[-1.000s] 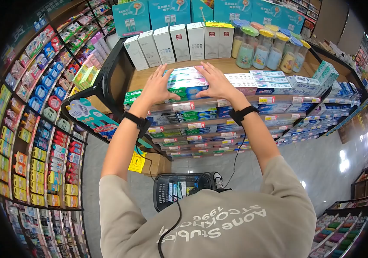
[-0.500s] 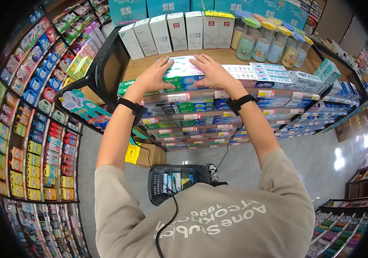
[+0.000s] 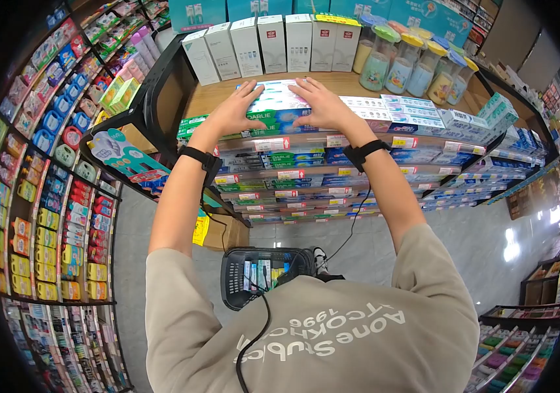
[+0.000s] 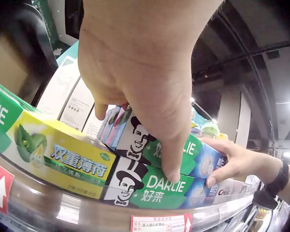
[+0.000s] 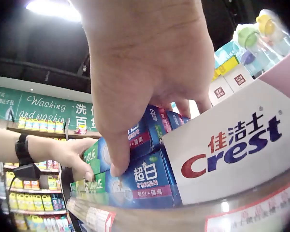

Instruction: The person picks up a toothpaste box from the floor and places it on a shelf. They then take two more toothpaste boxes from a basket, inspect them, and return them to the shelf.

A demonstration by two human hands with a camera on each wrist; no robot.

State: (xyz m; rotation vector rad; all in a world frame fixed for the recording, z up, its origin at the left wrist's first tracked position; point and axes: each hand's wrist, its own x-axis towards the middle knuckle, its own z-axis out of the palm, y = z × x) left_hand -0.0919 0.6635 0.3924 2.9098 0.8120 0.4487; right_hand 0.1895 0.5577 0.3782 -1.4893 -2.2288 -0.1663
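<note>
A stack of green-and-blue Darlie toothpaste boxes (image 3: 280, 101) lies along the top shelf's front edge. My left hand (image 3: 233, 116) holds its left part, the thumb (image 4: 172, 162) against the front of the boxes and the fingers reaching over the top. The right hand (image 3: 324, 110) grips the blue end the same way, its thumb (image 5: 119, 157) on the front face. Fingertips behind the stack are partly hidden. A yellow-and-green toothpaste box (image 4: 63, 157) sits beside the left hand, and a white Crest box (image 5: 227, 145) borders the stack near the right hand.
White upright boxes (image 3: 273, 42) and lidded plastic jars (image 3: 401, 65) stand behind on the wooden top. Clear shelf lips with price tags (image 3: 272, 144) run along the front. A black basket (image 3: 234, 278) with several boxes sits on the floor. Cables hang from both wrists.
Both hands have come down onto the toothpaste stack, thumbs at its front and fingers over it. The head view has shifted slightly. The boxes stay on the shelf.
</note>
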